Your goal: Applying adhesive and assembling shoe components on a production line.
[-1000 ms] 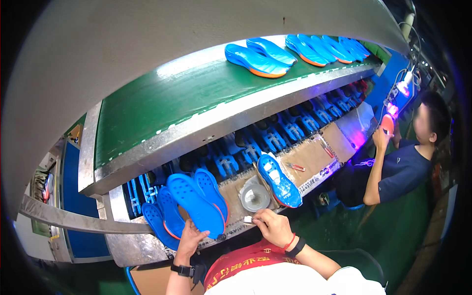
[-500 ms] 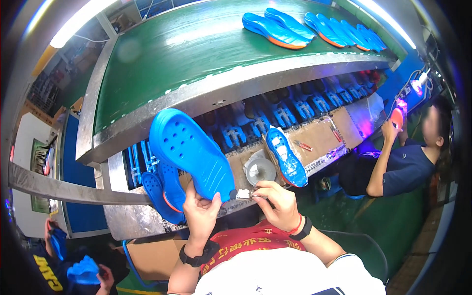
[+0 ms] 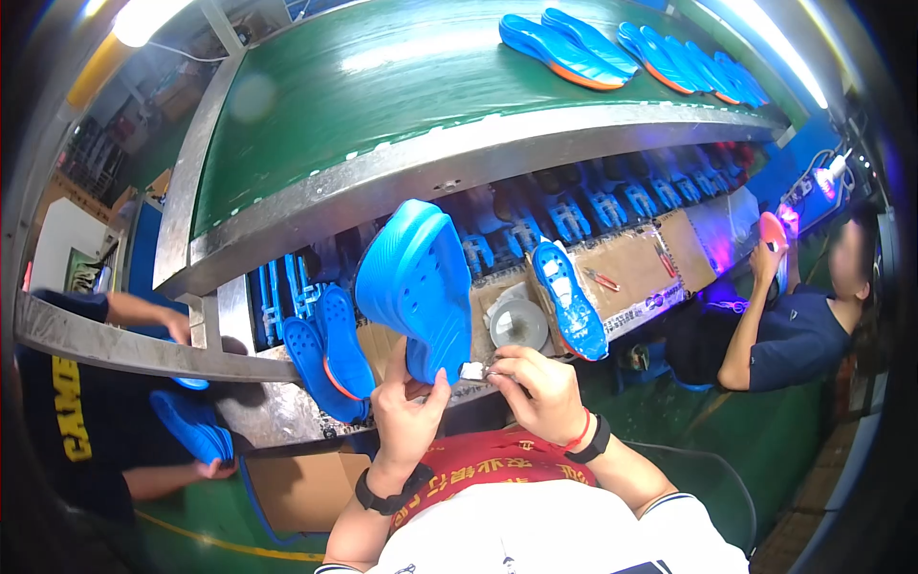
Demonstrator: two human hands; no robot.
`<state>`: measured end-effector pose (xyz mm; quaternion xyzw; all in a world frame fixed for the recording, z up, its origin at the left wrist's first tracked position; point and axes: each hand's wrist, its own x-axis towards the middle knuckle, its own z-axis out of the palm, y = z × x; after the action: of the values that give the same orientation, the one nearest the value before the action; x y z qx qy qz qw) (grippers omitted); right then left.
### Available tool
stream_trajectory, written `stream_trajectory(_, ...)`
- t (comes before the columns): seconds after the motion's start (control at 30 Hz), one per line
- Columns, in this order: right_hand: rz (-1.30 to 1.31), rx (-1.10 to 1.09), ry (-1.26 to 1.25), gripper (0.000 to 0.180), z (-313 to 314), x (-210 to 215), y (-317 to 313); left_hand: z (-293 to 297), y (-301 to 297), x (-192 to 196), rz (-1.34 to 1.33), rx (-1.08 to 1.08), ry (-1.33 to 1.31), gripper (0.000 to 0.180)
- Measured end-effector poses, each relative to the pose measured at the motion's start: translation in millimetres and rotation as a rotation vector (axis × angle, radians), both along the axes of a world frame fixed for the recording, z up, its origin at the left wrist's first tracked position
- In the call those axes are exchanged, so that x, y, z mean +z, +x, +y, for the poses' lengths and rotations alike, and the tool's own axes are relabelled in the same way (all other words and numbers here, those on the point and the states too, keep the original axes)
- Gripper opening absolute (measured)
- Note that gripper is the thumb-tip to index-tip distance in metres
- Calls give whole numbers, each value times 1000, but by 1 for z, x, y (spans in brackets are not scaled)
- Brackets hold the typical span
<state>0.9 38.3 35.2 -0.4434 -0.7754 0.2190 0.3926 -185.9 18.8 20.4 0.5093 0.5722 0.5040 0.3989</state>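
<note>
Blue soles: one (image 3: 416,287) held up in front, two (image 3: 330,354) lying on the bench (image 3: 277,421) to its left, and one (image 3: 569,298) lying to its right. On the green belt (image 3: 363,105) further soles (image 3: 564,48) lie in an overlapping row, at least five, the far ones too crowded to count. One round grey disc (image 3: 517,323). One pair of red-handled pliers (image 3: 601,279). Two other people, one (image 3: 76,421) left, one (image 3: 803,325) right.

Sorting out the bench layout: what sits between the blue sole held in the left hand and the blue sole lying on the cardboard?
In the head view, a round grey tin sits between the held sole and the lying sole.
</note>
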Motion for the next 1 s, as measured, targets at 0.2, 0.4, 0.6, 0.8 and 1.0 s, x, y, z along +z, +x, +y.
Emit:
stream_trajectory(0.2,-51,-35,43,17,2,-4,-4,1,0,3,-7,21,16,53)
stream_trajectory(0.4,-143,-94,84,18,5,-2,-2,4,2,0,9,-36,-44,61)
stream_trajectory(0.6,-101,-272,141,16,4,2,19,19,15,3,-167,-78,-111,58)
stream_trajectory(0.8,144,-500,53,7,-4,12,65,142,52,58,-343,-319,-31,54)
stream_trajectory(1.0,129,-412,-9,8,-4,15,54,261,68,102,-356,-277,-66,85)
